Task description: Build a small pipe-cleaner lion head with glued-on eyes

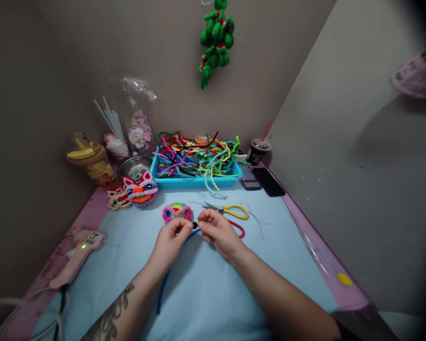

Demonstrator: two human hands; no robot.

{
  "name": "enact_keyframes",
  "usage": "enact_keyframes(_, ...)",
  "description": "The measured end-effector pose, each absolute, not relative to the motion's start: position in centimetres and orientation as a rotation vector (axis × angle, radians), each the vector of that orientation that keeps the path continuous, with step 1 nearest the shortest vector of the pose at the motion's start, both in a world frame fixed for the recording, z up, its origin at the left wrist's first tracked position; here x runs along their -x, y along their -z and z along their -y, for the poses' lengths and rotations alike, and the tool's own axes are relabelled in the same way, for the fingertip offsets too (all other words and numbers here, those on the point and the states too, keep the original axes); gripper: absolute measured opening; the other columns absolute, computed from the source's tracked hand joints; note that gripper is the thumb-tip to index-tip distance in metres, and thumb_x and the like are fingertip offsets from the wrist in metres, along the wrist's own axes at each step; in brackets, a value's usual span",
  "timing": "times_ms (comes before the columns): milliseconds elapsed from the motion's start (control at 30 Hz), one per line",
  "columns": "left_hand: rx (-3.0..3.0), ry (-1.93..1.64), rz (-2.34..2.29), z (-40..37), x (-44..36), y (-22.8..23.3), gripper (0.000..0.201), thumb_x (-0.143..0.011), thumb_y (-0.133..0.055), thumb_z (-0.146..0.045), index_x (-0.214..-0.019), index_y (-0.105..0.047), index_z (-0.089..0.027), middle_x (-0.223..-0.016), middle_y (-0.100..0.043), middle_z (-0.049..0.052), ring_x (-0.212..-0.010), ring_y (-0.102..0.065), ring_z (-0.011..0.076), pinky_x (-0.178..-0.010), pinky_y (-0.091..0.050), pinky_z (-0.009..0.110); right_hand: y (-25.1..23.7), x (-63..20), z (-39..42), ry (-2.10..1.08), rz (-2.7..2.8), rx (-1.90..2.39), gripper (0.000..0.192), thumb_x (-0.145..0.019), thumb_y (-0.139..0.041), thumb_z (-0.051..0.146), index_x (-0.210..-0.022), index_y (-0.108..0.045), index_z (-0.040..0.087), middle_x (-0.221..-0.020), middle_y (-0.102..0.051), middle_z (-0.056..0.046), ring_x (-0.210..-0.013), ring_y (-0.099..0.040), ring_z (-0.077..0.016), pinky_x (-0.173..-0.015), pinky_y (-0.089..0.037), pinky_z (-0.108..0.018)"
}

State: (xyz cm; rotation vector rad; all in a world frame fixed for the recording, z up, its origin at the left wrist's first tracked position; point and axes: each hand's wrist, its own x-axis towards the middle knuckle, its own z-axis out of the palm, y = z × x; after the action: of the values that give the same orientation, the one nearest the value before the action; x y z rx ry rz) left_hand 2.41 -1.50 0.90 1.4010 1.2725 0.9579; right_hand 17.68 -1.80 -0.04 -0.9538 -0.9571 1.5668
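Note:
My left hand is closed in a pinch on a small black round piece, which shows at its fingertips. Close against it, my right hand pinches too, at the upper end of a blue pipe cleaner. This stem passes under my left hand and curves down toward me. Just beyond my fingers lies a pink lion-head figure of coiled pipe cleaners with a blue eye. Scissors with yellow handles rest past my right hand, which partly covers a red handle.
A blue basket of colourful pipe cleaners stands at the back. Finished lion heads sit left of it, near a metal bowl. A pink glue gun with a cord lies left. Phones and a drink cup are back right.

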Motion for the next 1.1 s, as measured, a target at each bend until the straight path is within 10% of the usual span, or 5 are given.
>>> enact_keyframes(233,-1.151,-0.97,-1.177,1.8,-2.8,-0.6,0.03,-0.075,-0.061,-0.044,-0.069,-0.056,-0.015,-0.049,-0.039,-0.008,-0.044,-0.033,0.0065,-0.043,-0.024,0.019,-0.2,-17.7,2.5,-0.905,1.523,1.117,0.018,-0.074,-0.064,0.015,-0.091,-0.067,0.023,-0.086,-0.056,-0.002,-0.07,-0.051,-0.0131,-0.061,-0.042,-0.025)
enact_keyframes(1100,-0.865,-0.984,-0.942,2.0,-2.7,-1.1,0.035,-0.062,-0.079,-0.031,-0.086,-0.058,-0.016,-0.063,-0.062,-0.003,-0.06,-0.056,0.0095,-0.059,-0.041,0.019,0.1,-18.4,3.1,-0.214,1.899,0.968,0.017,-0.083,-0.054,0.011,-0.089,-0.065,0.024,-0.088,-0.06,-0.006,-0.081,-0.055,-0.0192,-0.075,-0.048,-0.036)
